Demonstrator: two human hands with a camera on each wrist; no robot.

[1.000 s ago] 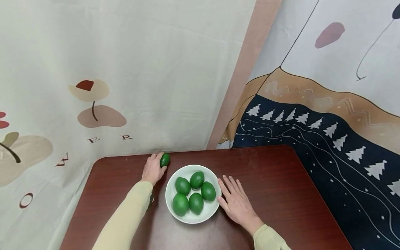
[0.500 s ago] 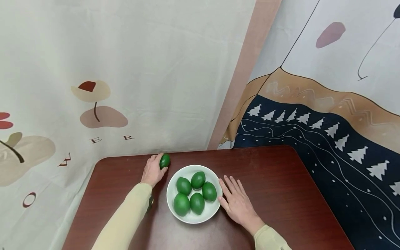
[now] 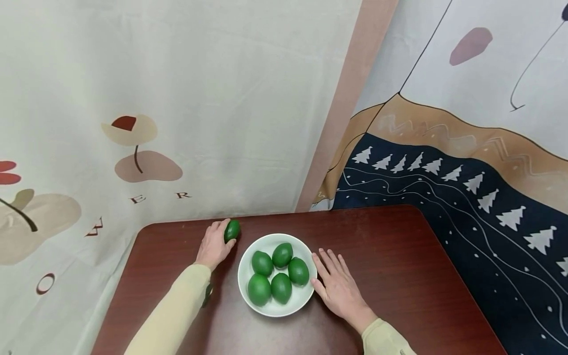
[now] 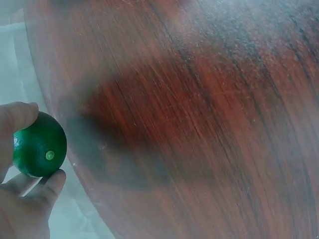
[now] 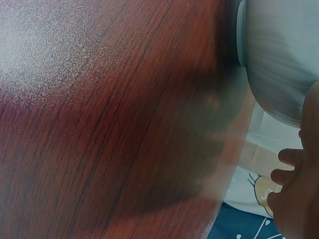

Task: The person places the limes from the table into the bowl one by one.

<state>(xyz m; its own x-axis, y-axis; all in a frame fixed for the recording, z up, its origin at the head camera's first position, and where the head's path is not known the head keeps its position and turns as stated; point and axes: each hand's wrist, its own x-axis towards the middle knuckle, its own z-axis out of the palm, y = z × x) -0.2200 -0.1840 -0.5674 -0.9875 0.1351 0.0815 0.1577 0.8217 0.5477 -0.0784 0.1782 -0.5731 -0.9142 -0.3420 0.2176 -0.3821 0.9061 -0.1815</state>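
Observation:
My left hand [image 3: 215, 244] grips a green lime [image 3: 231, 230] near the table's far edge, left of the bowl. In the left wrist view the lime [image 4: 41, 145] sits between thumb and fingers, its pale stem end showing. A white bowl [image 3: 246, 299] in the middle of the table holds several limes [image 3: 281, 288]. Against the bowl's right side rests my right hand [image 3: 338, 288], its fingers straight and spread. The right wrist view shows the bowl's outer wall [image 5: 279, 59] beside my right hand [image 5: 294, 189].
The reddish-brown wooden table [image 3: 381, 256] has rounded far corners. Right behind it hangs a pale printed curtain [image 3: 230, 123]. A dark blue cloth with white trees [image 3: 443, 207] hangs along the right side.
My left hand has drawn very slightly back and left with the lime still in its grip. The right hand stays at the bowl, and the whole view has shifted a little.

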